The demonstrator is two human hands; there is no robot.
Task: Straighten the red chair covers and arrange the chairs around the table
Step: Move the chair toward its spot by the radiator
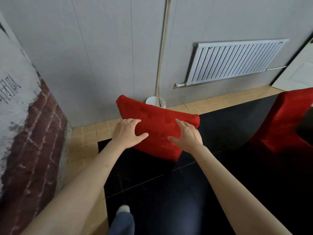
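Observation:
A chair with a red cover stands in the middle of the view, seen from above its backrest. My left hand lies on the cover's left side, fingers spread and curving over the fabric's edge. My right hand rests flat on the right side with straight fingers. A second red-covered chair stands at the right edge, partly cut off. No table is in view.
A grey wall with a white radiator runs behind the chairs. A white round base with a cord sits by the wall behind the chair. A brick-patterned pillar stands at the left. The floor is black tile with a tan border.

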